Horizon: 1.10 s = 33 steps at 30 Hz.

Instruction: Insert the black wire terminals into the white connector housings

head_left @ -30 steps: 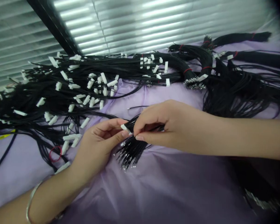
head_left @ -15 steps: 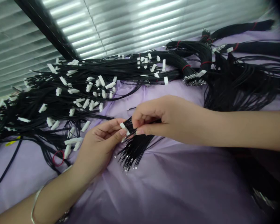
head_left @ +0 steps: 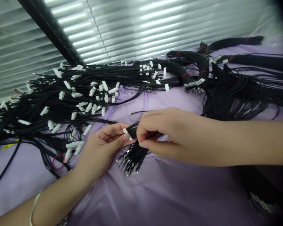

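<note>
Between its thumb and fingers, my left hand (head_left: 106, 141) pinches a white connector housing (head_left: 127, 134). Black wires (head_left: 132, 129) run out of the housing toward the right. My right hand (head_left: 160, 131) is closed just right of the connector, thumb and forefinger pressed together on black wire at the housing's side; its fingers hide the exact grip. Below both hands a fanned bundle of black wires (head_left: 133, 157) lies on the purple cover, its bare metal terminals pointing down and left. One loose wire (head_left: 139, 112) with a metal tip lies just beyond my right hand.
A large heap of black cables with white connectors (head_left: 91, 91) spreads across the left and back. Red-banded wire bundles (head_left: 191, 78) lie at the back right. A red band (head_left: 58, 161) rests at the left. Purple sheeting (head_left: 155, 194) covers the surface; blinds (head_left: 155, 28) stand behind.
My right hand has shifted slightly down and right, and more of the wires by the connector shows. My left hand keeps its pinch on the connector. The camera view has tilted slightly.
</note>
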{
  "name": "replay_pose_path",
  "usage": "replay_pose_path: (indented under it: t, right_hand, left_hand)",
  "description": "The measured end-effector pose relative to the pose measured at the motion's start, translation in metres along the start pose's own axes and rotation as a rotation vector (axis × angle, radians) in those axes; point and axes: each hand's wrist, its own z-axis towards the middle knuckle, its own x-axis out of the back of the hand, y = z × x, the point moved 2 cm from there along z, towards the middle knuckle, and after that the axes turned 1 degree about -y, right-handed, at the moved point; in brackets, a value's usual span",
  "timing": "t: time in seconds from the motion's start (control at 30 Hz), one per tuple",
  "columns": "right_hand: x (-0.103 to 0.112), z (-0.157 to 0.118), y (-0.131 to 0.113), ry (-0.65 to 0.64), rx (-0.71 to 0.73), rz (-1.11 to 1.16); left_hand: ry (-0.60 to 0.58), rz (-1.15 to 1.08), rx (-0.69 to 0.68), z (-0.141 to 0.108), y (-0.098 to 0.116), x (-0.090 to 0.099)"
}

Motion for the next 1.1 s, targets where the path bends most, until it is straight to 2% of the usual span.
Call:
replay_pose_path:
  t: [0.13,0.23,0.7,1.1]
  right_hand:
    - [-0.007,0.005,0.012,0.073,-0.15,-0.078]
    - [-0.013,0.009,0.018,0.081,-0.181,-0.133]
    - [-0.015,0.008,0.021,0.143,-0.071,-0.268]
    - [-0.012,0.012,0.017,0.123,-0.121,-0.185]
  left_hand:
    - [-0.026,-0.01,0.002,0.0,-0.003,0.004]
    - [-0.022,-0.002,0.02,0.001,-0.003,0.004]
    - [0.05,0.008,0.035,0.001,-0.002,0.002]
    - [0.038,0.032,0.028,0.001,-0.003,0.003]
